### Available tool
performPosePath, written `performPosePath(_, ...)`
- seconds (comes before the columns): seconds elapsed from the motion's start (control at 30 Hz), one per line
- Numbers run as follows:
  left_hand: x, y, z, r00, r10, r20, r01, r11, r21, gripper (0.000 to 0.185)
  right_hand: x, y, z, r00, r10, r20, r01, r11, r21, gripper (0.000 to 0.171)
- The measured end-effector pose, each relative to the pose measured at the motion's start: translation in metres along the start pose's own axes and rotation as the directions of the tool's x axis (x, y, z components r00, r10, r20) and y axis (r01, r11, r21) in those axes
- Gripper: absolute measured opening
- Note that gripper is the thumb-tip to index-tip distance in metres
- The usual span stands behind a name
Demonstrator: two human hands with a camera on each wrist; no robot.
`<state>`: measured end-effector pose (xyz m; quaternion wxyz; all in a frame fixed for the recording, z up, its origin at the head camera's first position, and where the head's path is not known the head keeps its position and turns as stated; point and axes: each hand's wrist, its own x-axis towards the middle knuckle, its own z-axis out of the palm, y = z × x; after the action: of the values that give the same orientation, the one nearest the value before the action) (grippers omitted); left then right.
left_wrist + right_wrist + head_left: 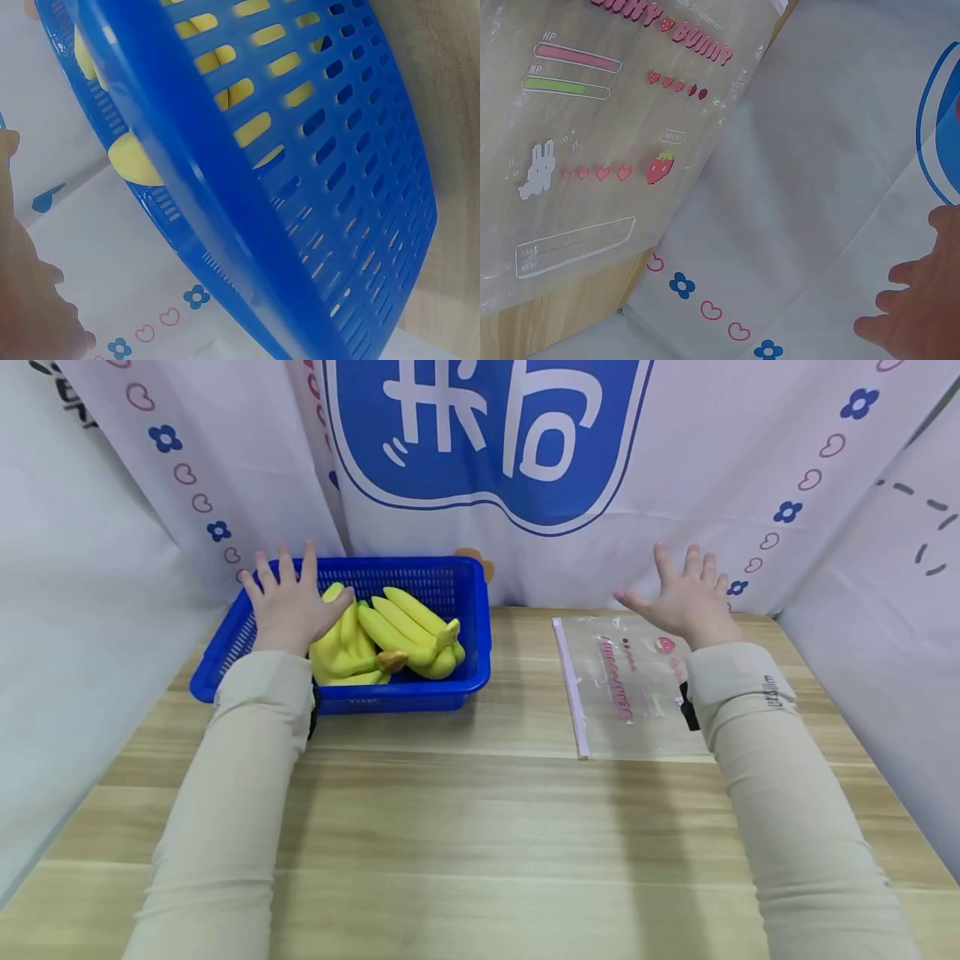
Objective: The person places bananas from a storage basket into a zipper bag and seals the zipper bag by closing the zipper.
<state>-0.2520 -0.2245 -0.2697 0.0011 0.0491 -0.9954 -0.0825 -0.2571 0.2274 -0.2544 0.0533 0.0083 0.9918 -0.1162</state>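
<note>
Wooden surface: open left hand rests on bananas in the basket at 11 o'clock; curl fingers round one bunch (firmly). Right hand, open, hovers over bag.

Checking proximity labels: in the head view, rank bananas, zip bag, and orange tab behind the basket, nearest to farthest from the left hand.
1. bananas: in the blue basket, under the left hand, whose thumb lies over them.
2. orange tab: behind the basket's far right corner, against the backdrop.
3. zip bag: flat on the table at the right, below the right hand.
</note>
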Motion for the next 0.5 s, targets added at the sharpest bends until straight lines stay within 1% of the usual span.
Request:
performPosePath(0.27,-0.003,-0.005,0.004,1.0,-0.001,0.007,0.001,1.0,0.005,0.086,-0.002,0.001,0.009,0.997,-0.035,0.067,0.036,0.999,-0.026,0.101)
performPosePath(0.5,-0.003,-0.007,0.001,1.0,0.007,0.004,-0.007,1.0,0.006,0.086,-0.004,0.006,0.012,0.992,-0.03,0.126,0.028,0.999,0.019,0.102)
